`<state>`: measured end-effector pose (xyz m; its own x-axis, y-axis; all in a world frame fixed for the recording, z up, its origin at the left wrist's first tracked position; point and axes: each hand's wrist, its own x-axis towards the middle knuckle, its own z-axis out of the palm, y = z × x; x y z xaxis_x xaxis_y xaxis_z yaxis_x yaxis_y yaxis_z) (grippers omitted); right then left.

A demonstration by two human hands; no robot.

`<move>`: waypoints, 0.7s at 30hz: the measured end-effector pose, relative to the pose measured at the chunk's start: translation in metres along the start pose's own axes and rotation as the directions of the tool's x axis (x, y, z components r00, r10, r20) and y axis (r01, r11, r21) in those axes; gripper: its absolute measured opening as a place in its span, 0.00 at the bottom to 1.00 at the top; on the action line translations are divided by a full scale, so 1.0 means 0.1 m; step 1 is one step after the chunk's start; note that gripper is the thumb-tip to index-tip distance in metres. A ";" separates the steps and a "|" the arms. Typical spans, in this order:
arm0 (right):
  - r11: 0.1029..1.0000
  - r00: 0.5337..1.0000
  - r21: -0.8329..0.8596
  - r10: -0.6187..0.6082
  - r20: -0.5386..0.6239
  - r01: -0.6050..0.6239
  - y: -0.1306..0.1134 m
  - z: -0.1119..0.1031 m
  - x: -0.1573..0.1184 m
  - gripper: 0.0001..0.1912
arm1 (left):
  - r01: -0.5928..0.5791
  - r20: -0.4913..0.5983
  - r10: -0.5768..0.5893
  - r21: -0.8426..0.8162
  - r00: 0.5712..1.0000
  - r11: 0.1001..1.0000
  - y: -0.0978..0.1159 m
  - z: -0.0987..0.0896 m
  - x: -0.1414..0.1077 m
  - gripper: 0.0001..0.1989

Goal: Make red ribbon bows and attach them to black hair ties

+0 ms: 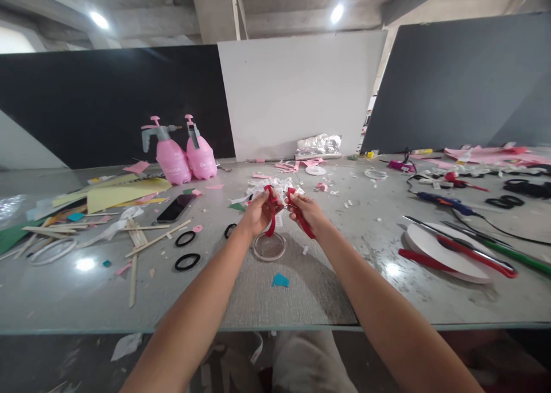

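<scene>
Seen from the head camera, both bare hands met above the middle of the grey glass-topped worktable; the left hand was closed around one end of a glossy red ribbon strip, the right hand pinched shut on the other end, which ran down and outward past its wrist; the strip's long axis hung roughly crosswise between the two fists, equally near to each, in the air just above a clear round plastic ring lying flat on the table; behind the knuckles sat a heap of white paper scraps; two pink plastic spray bottles stood well off to the left, a black smartphone and two black elastic loops nearer; a white disc with red-handled tools lay to the right.
</scene>
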<state>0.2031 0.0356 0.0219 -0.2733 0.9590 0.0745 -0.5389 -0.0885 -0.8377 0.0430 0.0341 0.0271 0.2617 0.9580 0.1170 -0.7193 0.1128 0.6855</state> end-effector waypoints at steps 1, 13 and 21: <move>1.000 1.000 -0.006 -0.002 -0.004 0.002 0.00 0.00 -0.01 0.18 | 0.009 -0.002 -0.009 -0.027 1.000 1.000 0.01 -0.01 0.00 0.06; 0.726 0.896 -0.591 -0.444 -0.013 0.352 0.05 0.14 -0.08 0.13 | 0.019 -0.107 -0.012 0.063 0.994 0.998 -0.02 0.05 0.01 0.09; 0.240 0.695 -0.805 -0.668 0.268 0.542 0.08 0.16 -0.12 0.11 | -0.214 0.049 0.229 0.583 0.972 0.784 -0.09 0.09 0.01 0.13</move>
<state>0.1894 0.0196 0.0232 -0.0434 0.6531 0.7561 0.3640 0.7151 -0.5968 0.0553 0.0315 0.0279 0.1217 0.9442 0.3059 -0.2442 -0.2703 0.9313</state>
